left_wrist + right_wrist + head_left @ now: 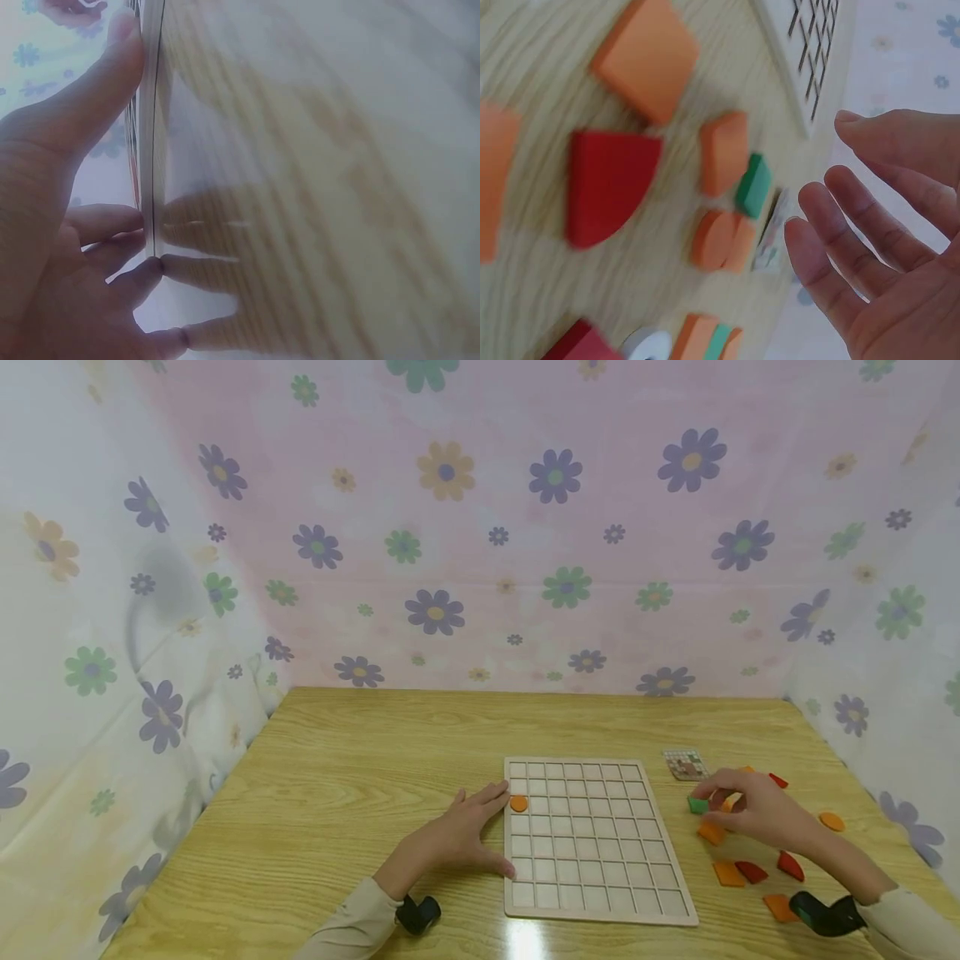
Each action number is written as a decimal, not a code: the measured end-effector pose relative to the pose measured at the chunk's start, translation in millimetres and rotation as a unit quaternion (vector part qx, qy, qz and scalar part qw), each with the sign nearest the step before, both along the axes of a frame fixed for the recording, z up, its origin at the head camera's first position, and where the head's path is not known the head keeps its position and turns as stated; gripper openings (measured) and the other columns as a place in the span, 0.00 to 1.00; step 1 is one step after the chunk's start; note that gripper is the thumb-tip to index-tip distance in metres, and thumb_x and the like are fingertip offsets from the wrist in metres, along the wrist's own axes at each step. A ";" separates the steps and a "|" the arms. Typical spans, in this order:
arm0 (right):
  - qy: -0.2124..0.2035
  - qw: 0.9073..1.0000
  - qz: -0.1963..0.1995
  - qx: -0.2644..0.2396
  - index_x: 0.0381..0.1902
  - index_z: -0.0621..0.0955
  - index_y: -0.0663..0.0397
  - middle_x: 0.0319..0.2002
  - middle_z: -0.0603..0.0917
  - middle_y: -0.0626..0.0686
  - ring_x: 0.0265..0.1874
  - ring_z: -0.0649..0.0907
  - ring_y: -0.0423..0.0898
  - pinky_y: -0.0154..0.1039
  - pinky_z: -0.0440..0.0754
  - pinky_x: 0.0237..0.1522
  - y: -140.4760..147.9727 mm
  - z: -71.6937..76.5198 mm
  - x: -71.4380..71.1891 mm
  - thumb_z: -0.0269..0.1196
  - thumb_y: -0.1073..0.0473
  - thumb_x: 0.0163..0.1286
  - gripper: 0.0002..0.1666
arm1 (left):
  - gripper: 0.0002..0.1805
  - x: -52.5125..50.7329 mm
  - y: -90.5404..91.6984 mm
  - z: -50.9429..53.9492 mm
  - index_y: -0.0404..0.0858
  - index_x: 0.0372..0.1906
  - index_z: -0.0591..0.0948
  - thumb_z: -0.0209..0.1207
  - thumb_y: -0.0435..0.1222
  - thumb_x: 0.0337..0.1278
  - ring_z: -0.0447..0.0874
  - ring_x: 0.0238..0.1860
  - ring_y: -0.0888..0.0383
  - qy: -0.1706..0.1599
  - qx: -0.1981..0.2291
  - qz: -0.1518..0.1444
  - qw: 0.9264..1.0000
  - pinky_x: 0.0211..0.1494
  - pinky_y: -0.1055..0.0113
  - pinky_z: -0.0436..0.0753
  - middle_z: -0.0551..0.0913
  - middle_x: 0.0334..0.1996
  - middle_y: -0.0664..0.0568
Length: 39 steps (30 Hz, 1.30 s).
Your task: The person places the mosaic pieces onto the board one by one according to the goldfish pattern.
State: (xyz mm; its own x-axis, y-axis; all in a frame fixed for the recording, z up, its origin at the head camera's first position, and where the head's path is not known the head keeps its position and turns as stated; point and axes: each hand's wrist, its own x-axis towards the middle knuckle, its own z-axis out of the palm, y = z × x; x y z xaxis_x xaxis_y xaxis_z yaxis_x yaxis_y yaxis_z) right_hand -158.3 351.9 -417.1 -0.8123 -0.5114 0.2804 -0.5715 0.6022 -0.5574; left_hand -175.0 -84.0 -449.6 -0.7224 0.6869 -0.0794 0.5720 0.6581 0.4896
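Observation:
A pale wooden grid board (pixel 581 825) lies on the table, with one orange disc (pixel 518 803) in a cell near its upper left edge. My left hand (pixel 459 835) spreads along the board's left side, thumb and fingers touching the edge. Over the loose pieces to the right hovers my right hand (pixel 765 812), its fingers gently bent. In the right wrist view nothing sits between thumb and fingers. Nearest to it are a green piece (pixel 698 805) and an orange piece (pixel 711 833). Closer to me lie an orange square (pixel 728 873) and a red quarter-round piece (pixel 752 872).
A small patterned card (pixel 686 765) lies beyond the board's upper right corner. An orange round piece (pixel 832 821) is farther right, and another orange piece (pixel 781 907) lies near the right wrist. Flowered cloth (pixel 495 568) encloses the wooden table (pixel 360 752).

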 end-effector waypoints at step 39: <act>-0.049 0.994 -0.071 0.065 0.32 0.84 0.50 0.29 0.78 0.41 0.23 0.74 0.32 0.32 0.77 0.22 34.5 -29.4 4.8 0.72 0.65 0.51 0.10 | 0.58 0.7 -2.1 0.5 0.38 0.74 0.54 0.65 0.63 0.41 0.45 0.73 0.52 -0.011 0.008 -0.002 1.000 0.71 0.41 0.43 0.48 0.74 0.50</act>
State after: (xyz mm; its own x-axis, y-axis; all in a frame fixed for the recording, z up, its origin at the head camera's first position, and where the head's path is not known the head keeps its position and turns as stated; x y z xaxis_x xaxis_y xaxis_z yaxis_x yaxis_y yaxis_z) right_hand -153.5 386.4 -446.5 -0.8990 -0.4164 0.1357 -0.4225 0.7432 -0.5187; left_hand -174.2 -86.1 -449.1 -0.7172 0.6916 -0.0852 0.5638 0.6477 0.5125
